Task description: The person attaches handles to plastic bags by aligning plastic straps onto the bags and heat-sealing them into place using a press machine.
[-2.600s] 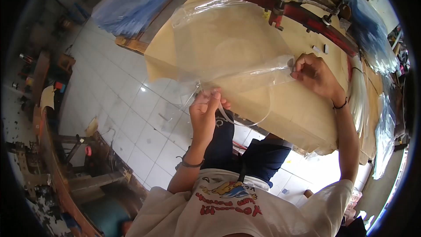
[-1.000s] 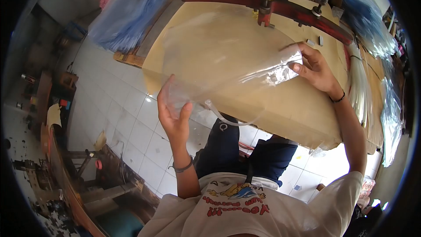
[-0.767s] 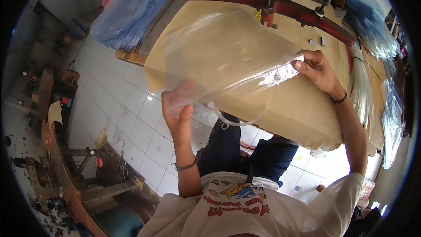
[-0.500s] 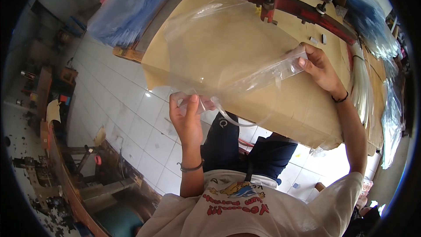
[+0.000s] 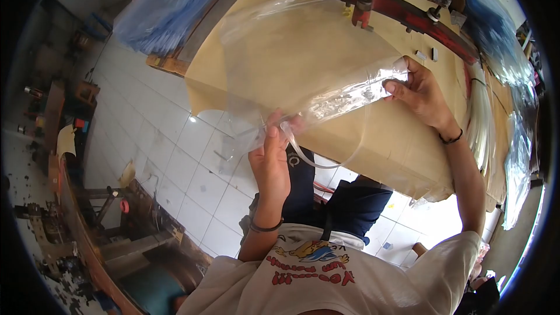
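A large clear plastic sheet (image 5: 280,52), possibly a bag, spreads over the brown board, with a folded, shiny strip (image 5: 350,96) along its near edge. My right hand (image 5: 417,93) grips the right end of that strip between thumb and fingers. At the strip's left end, my left hand (image 5: 273,154) has its thumb and fingertips closed on the plastic, beside one end of a clear flexible strap (image 5: 326,166). The strap loops below the edge and up toward the right. Some fingertips of my left hand show only dimly through the film.
A red metal bar machine (image 5: 420,23) spans the back of the brown board (image 5: 396,157). Stacked bluish plastic (image 5: 169,11) lies at far left. A bundle of clear strips (image 5: 481,116) and more plastic film (image 5: 496,29) hang on the right. Two small blocks (image 5: 427,55) sit near the bar.
My left hand has slid right along the plastic edge to the strap's end, leaving the left corner hanging loose. My right thumb has shifted slightly left; the folded strip catches more light.
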Motion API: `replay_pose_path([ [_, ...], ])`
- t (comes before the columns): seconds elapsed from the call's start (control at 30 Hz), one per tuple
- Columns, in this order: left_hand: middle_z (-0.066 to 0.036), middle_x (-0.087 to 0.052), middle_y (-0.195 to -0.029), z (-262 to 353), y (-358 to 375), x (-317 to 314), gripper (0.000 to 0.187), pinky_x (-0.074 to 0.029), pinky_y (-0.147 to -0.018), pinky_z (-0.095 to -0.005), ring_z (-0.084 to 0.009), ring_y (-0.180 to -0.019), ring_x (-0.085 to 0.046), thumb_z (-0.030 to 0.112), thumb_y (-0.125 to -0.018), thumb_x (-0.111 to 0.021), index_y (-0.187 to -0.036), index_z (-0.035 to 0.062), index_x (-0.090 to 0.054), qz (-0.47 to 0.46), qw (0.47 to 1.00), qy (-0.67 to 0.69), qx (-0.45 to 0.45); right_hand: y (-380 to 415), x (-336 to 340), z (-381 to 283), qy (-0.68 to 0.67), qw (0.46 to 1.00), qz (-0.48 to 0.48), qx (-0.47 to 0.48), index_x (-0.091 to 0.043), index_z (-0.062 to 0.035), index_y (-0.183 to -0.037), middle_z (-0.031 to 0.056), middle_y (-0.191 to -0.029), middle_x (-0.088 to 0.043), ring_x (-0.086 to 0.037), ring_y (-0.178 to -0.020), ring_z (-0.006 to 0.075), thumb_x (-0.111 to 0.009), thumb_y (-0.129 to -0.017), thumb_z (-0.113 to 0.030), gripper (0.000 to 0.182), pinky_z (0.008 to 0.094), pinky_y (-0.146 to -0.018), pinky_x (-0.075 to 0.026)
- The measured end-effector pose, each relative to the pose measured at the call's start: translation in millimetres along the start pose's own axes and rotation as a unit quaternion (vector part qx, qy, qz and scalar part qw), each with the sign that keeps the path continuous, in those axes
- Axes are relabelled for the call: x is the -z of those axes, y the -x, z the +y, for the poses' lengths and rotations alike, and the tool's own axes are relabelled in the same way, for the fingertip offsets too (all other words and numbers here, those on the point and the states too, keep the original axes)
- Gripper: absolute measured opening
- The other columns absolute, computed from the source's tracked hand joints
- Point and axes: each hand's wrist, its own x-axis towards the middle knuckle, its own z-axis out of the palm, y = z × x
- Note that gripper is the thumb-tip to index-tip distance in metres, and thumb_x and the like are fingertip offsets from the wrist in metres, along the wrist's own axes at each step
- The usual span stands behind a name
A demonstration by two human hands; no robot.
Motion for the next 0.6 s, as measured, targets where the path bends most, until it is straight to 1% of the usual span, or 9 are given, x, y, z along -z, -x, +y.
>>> replay_pose_path([
  [0.03, -0.018, -0.058, -0.138, 2.3, -1.0, -2.7, 0.046, -0.054, -0.101, -0.0492, -0.0338, -0.120, -0.062, 0.023, -0.107, -0.053, -0.144, -0.0029, -0.047, 0.015, 0.999, -0.028, -0.004, -0.2, -1.4, -1.2, -0.010, 1.000, -0.003, 0.006, -0.052, -0.0005, -0.120, 0.0061, -0.105, -0.068, -0.069, -0.095, 0.0122, -0.071, -0.097, -0.010, 0.031, 0.0272, -0.080, -0.059],
  [0.13, -0.022, -0.056, -0.138, 11.7, 1.8, -9.6, 0.040, -0.064, -0.088, -0.0468, -0.0350, -0.114, -0.067, 0.009, -0.105, -0.052, -0.140, -0.0100, -0.047, 0.010, 0.998, -0.041, -0.038, 2.8, -6.5, -11.4, -0.030, 0.999, -0.013, 0.012, -0.052, -0.0002, -0.121, 0.0074, -0.108, -0.068, -0.069, -0.097, 0.0140, -0.070, -0.098, -0.010, 0.031, 0.0280, -0.083, -0.058],
  [0.23, -0.023, -0.055, -0.138, 12.6, 1.6, -10.1, 0.037, -0.066, -0.083, -0.0461, -0.0349, -0.114, -0.066, 0.005, -0.105, -0.050, -0.140, -0.0085, -0.047, -0.003, 0.997, -0.045, -0.062, 5.6, -7.0, -16.4, -0.027, 0.999, -0.029, 0.004, -0.051, 0.0002, -0.123, 0.0087, -0.112, -0.068, -0.069, -0.099, 0.0152, -0.068, -0.099, -0.010, 0.031, 0.0286, -0.085, -0.058],
  [0.33, -0.023, -0.054, -0.139, 17.2, 1.2, -9.6, 0.037, -0.065, -0.086, -0.0497, -0.0359, -0.114, -0.066, 0.001, -0.104, -0.049, -0.139, -0.0091, -0.046, -0.007, 0.997, -0.041, -0.063, 7.0, -10.2, -18.9, -0.019, 0.999, -0.030, 0.013, -0.050, 0.0002, -0.124, 0.0092, -0.114, -0.067, -0.068, -0.101, 0.0156, -0.065, -0.100, -0.009, 0.030, 0.0291, -0.086, -0.057],
  [0.43, -0.021, -0.060, -0.131, 20.0, -0.4, -11.5, 0.036, -0.065, -0.082, -0.0468, -0.0343, -0.108, -0.068, 0.004, -0.104, -0.051, -0.138, -0.0081, -0.048, -0.004, 0.999, -0.006, -0.048, 8.0, -13.2, -21.0, -0.017, 0.999, -0.027, 0.013, -0.049, 0.0001, -0.126, 0.0090, -0.114, -0.067, -0.068, -0.102, 0.0155, -0.063, -0.101, -0.009, 0.030, 0.0296, -0.087, -0.057],
  [0.53, -0.020, -0.064, -0.122, 21.0, -1.3, -8.4, 0.038, -0.061, -0.071, -0.0406, -0.0293, -0.091, -0.070, 0.013, -0.103, -0.056, -0.135, -0.0059, -0.053, -0.067, 0.996, 0.059, 0.010, 7.3, -15.1, -19.2, -0.017, 0.999, -0.023, 0.026, -0.048, 0.0000, -0.127, 0.0086, -0.114, -0.067, -0.068, -0.101, 0.0151, -0.062, -0.102, -0.008, 0.030, 0.0294, -0.086, -0.056],
  [0.6, -0.019, -0.066, -0.115, 18.1, -3.2, -3.9, 0.038, -0.058, -0.068, -0.0391, -0.0265, -0.084, -0.069, 0.016, -0.103, -0.057, -0.134, -0.0050, -0.054, -0.078, 0.991, 0.085, 0.064, 7.3, -13.3, -16.4, 0.001, 0.999, -0.027, 0.036, -0.048, -0.0002, -0.128, 0.0084, -0.114, -0.067, -0.068, -0.100, 0.0148, -0.061, -0.102, -0.008, 0.030, 0.0290, -0.085, -0.056],
])
